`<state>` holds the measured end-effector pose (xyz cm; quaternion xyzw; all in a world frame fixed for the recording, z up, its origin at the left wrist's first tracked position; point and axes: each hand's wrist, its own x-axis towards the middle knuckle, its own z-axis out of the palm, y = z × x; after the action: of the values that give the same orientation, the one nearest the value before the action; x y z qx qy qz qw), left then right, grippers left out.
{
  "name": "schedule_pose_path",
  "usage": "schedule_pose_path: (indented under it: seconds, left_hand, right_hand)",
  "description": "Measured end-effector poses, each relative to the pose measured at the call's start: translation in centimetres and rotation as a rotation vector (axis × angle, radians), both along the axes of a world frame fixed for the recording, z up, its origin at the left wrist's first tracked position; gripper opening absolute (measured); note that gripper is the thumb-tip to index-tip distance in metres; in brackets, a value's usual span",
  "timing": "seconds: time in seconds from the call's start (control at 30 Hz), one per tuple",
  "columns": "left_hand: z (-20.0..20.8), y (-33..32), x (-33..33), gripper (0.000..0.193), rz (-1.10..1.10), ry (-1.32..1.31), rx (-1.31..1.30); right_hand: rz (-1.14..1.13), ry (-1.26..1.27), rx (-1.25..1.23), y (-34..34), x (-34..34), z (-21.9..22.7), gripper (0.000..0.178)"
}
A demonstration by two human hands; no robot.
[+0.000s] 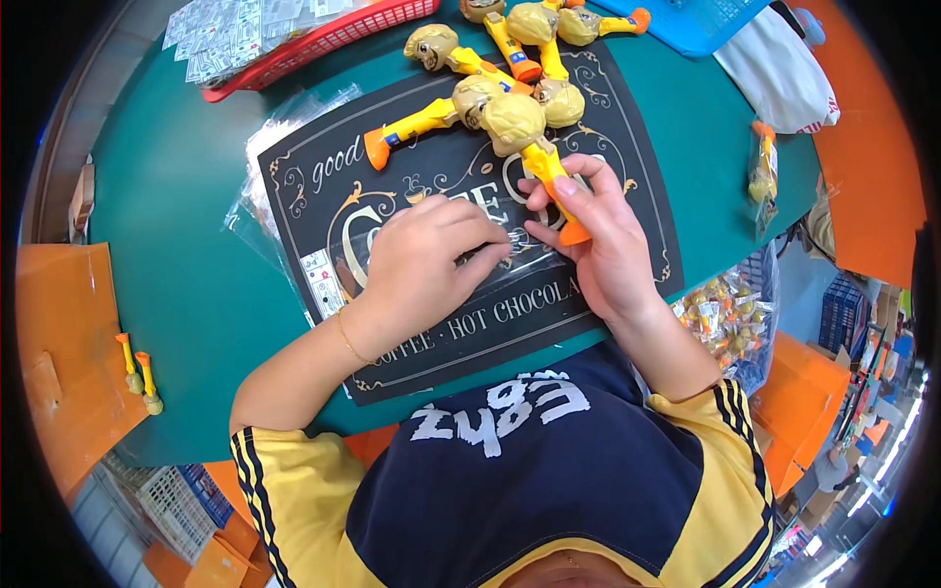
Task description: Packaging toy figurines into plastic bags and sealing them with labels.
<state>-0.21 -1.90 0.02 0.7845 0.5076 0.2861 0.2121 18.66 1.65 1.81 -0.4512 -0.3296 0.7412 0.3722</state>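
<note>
I see the right hand (610,230) gripping the toy (542,169) just right of the frame's centre, thumb along its yellow stem, its blond head toward the top. The left hand (431,257), left of the toy and apart from it, curls its fingers at a clear bag (526,263); I cannot tell whether they pinch it. Other toys (420,122) lie at upper centre, on the mat (314,211).

My yellow fabric sleeves (304,490) bear black stripes. My slender plastic toy (545,171) is yellow with a blond head (516,122) and orange foot (574,232). The rectangular black mat (294,225) shows gold scrolls, the broad tabletop (186,274) plain green.
</note>
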Motion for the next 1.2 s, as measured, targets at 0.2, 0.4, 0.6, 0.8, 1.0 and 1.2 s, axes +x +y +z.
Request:
schedule_pose_path:
  seconds: [0.2,0.4,0.6,0.8,1.0,1.2]
  left_hand:
    - [0.7,0.2,-0.5,0.007,0.072,-0.295,-0.127]
    - [1.0,0.3,-0.8,0.011,0.046,-0.318,-0.046]
    - [1.2,0.1,-0.5,0.011,0.039,-0.299,-0.019]
    - [1.9,-0.1,-0.2,0.013,-0.046,-0.317,-0.004]
    - [3.0,0.1,-0.8,0.029,0.068,-0.342,-0.218]
    - [3.4,1.3,-3.4,0.024,0.007,-0.087,-0.480]
  right_hand:
    - [0.061,0.008,0.102,-0.3,1.0,-1.4,0.024]
    - [0.113,-0.209,0.323,2.0,6.1,1.2,0.023]
    - [0.572,-0.596,0.627,3.5,7.5,4.7,0.026]
    - [0.710,-0.253,0.626,3.6,4.5,1.9,0.026]
    - [0.849,-0.258,0.686,3.9,3.8,0.3,0.030]
    - [0.782,-0.422,0.688,3.3,3.4,1.2,0.036]
